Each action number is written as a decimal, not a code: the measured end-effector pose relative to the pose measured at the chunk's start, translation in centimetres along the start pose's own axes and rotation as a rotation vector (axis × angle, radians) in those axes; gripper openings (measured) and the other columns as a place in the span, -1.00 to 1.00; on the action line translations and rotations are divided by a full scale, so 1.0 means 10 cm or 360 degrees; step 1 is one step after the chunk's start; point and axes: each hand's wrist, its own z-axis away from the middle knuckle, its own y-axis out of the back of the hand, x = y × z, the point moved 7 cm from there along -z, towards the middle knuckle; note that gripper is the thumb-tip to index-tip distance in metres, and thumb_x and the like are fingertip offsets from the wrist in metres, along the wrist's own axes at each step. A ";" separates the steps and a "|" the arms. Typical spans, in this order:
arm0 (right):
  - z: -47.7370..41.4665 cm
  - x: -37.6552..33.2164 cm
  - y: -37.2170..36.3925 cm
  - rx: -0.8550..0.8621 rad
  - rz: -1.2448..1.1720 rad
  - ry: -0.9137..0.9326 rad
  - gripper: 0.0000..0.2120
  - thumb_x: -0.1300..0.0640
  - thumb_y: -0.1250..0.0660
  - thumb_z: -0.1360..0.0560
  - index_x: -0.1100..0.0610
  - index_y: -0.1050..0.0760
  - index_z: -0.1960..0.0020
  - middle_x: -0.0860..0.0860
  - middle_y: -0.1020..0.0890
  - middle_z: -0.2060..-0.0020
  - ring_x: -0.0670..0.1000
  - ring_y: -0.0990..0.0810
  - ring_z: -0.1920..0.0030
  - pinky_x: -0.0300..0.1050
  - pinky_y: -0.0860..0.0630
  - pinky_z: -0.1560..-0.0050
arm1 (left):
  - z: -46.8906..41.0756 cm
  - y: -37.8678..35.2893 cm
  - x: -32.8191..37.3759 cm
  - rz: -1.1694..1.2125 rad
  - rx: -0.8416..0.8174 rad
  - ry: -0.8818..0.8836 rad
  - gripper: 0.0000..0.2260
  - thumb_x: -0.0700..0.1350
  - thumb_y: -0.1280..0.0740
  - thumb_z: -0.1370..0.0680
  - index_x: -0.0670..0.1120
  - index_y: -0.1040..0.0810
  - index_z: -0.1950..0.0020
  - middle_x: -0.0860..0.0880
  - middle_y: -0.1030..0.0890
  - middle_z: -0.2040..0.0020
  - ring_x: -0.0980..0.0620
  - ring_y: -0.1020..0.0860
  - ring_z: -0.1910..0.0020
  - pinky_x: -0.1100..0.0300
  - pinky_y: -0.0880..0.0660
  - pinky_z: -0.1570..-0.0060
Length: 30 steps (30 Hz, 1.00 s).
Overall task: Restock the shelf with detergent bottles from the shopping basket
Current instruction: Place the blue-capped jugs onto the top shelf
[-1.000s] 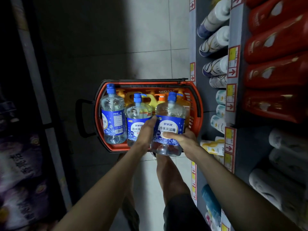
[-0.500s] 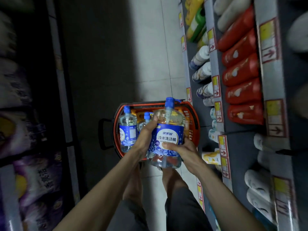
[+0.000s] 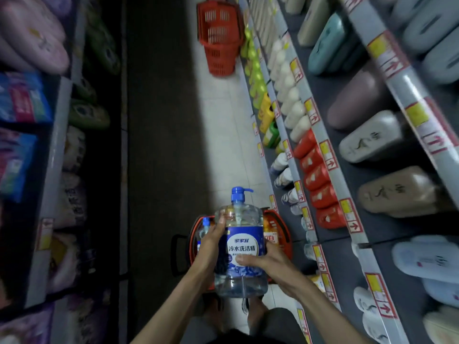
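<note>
I hold a large clear detergent bottle with a blue label and blue pump top, upright, above the orange shopping basket on the floor. My left hand grips the bottle's left side. My right hand grips its lower right side. Another blue-capped bottle stands in the basket, mostly hidden behind my left hand. The shelf with rows of bottles runs along the right.
A stack of red baskets stands far down the aisle beside the right shelf. Shelves with soft packs line the left side. The tiled floor strip runs between them. My legs are below the bottle.
The bottle has risen out of the basket, still in both hands. My head has tilted up, so the aisle and the far red baskets have come into view.
</note>
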 end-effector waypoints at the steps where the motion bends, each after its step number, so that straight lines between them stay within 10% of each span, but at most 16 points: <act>1: 0.08 -0.07 -0.08 -0.0013 0.0029 0.0014 -0.31 -0.06 -0.73 -0.30 0.06 -0.58 -0.34 0.06 -0.76 -0.14 0.11 -0.74 -0.17 0.24 -0.60 -0.32 | 0.11 0.02 0.06 -0.0021 -0.0013 -0.0001 -0.41 0.25 -0.26 -0.58 -0.23 -0.65 -0.29 -0.31 -0.73 -0.10 -0.26 -0.74 -0.02 -0.05 -0.71 0.04; 11: 0.59 -0.84 -0.67 -0.0068 0.0151 0.0270 -0.46 0.02 -0.66 -0.40 0.10 -0.61 -0.33 0.07 -0.76 -0.16 0.11 -0.74 -0.19 0.18 -0.59 -0.35 | 0.74 0.39 0.71 0.0010 -0.0043 -0.0232 -0.42 0.14 -0.45 -0.52 -0.26 -0.54 -0.36 -0.37 -0.68 -0.18 -0.43 -0.65 -0.19 -0.43 -0.50 -0.31; 30: 1.17 -2.60 -1.27 -0.0524 0.0477 0.0833 -0.66 0.23 -0.54 -0.48 0.12 -0.65 -0.24 0.11 -0.78 -0.08 0.13 -0.77 -0.10 -0.05 -0.68 -0.10 | 2.02 0.44 1.86 0.0308 0.0325 -0.1107 -0.60 0.03 -0.38 -0.64 -0.26 -0.55 -0.30 -0.27 -0.73 -0.12 -0.25 -0.72 -0.05 -0.11 -0.69 -0.03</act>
